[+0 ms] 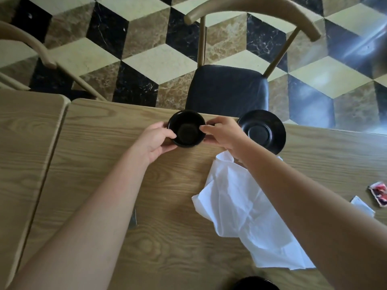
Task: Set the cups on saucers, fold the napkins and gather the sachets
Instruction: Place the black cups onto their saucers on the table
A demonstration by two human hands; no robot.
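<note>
- Both hands, left [156, 141] and right [223, 132], pinch the round black glazed cup [186, 128] by its rim at the wooden counter's [104, 164] far edge.
- Best carry it level, centred onto the flat black saucer [261, 131] just right.

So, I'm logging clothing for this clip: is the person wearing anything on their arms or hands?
No. Both forearms are bare as far as the frame shows, with no sleeves, gloves, watch or rings visible on the left hand or right hand.
</note>
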